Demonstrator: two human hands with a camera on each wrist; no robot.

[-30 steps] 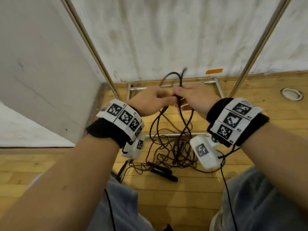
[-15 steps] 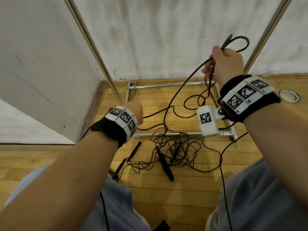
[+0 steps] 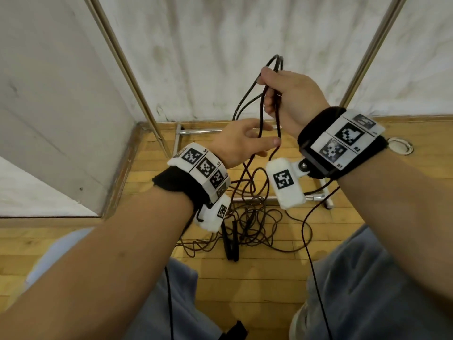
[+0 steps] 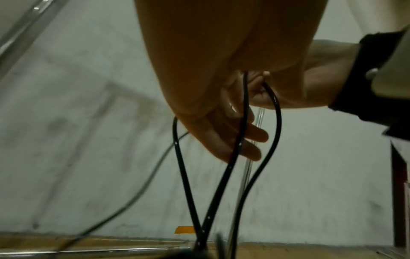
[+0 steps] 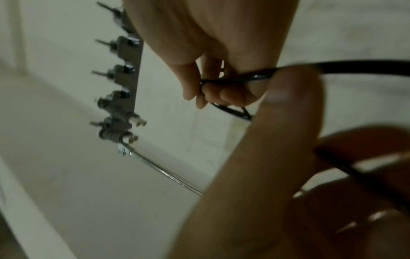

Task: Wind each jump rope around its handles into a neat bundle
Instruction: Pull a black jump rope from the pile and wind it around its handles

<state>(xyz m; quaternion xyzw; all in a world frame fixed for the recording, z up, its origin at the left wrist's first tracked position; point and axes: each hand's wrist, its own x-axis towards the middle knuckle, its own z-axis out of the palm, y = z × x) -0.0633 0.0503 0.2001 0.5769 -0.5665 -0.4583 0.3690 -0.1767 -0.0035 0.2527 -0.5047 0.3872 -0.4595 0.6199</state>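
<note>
A dark jump rope [image 3: 245,104] hangs in several strands from my right hand [image 3: 282,94], which grips a doubled loop of it; the loop's top sticks up above the fist. In the right wrist view the fingers [image 5: 213,92] curl round the rope [image 5: 244,78]. Just below, my left hand [image 3: 267,136] is held with fingers straight, and strands run down between its thumb and fingers. In the left wrist view the rope [image 4: 241,122] crosses those fingers [image 4: 244,140]. The remaining rope lies in a tangled pile [image 3: 255,217] on the floor with two black handles [image 3: 231,241].
Slanting metal poles [image 3: 127,77] [image 3: 367,52] and a floor bar [image 3: 203,130] of a frame stand around the pile against the white wall. A round floor fitting [image 3: 399,147] sits at the right. My knees frame the wooden floor.
My right hand has come down and leftward from its high reach, still holding the rope loop. My left hand has risen from low left to the strands just under it.
</note>
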